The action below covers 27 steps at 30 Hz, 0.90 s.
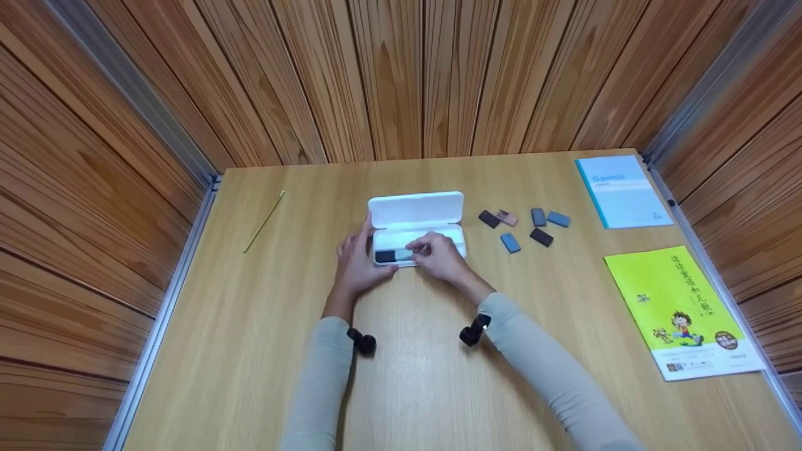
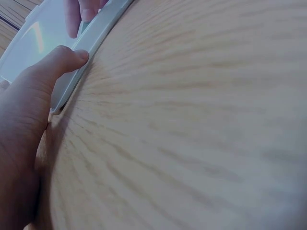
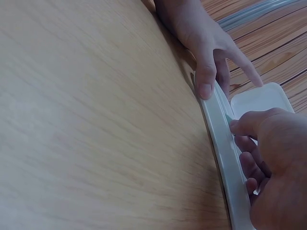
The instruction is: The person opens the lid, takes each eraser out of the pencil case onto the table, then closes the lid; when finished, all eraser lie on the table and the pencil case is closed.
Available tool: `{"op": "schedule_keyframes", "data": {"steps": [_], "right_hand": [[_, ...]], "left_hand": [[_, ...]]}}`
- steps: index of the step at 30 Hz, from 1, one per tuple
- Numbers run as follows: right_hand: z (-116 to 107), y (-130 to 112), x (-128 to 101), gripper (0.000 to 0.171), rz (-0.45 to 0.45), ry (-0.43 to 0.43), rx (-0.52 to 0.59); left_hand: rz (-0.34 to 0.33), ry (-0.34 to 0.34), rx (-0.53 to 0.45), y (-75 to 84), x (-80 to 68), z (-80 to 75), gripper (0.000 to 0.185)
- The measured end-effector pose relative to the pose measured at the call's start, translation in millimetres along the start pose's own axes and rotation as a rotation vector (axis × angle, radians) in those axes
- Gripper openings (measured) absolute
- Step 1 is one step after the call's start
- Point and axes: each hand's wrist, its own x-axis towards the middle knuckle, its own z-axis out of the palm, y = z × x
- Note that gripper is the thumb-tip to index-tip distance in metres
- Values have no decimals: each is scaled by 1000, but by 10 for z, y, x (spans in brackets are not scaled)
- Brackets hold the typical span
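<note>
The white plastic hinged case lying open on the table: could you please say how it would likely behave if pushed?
The white plastic hinged case looks thin-walled, so probably light and apt to slide on the smooth wooden table. The left hand braces its end, suggesting it shifts easily. Its raised lid may flap or tip it backwards.

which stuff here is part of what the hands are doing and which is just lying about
In use: white case, open; left hand steadying it; right hand setting a piece inside; six loose small blocks.

Lying about: yellow stick, blue booklet, green booklet.
</note>
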Motion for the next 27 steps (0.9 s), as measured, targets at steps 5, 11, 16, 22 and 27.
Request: {"op": "schedule_keyframes", "data": {"steps": [5, 11, 16, 22, 27], "right_hand": [[47, 188, 74, 24, -15, 12, 3], [-8, -20, -14, 22, -64, 9, -30], [-9, -66, -40, 19, -134, 32, -35], [69, 227, 93, 22, -119, 15, 12], [111, 351, 163, 27, -120, 12, 44]], "left_hand": [[2, 1, 8, 5, 3, 4, 134], [4, 5, 16, 8, 5, 7, 133], [4, 6, 28, 29, 3, -3, 132], [-16, 0, 32, 44, 1, -8, 133], [-24, 0, 33, 53, -9, -11, 132]]}}
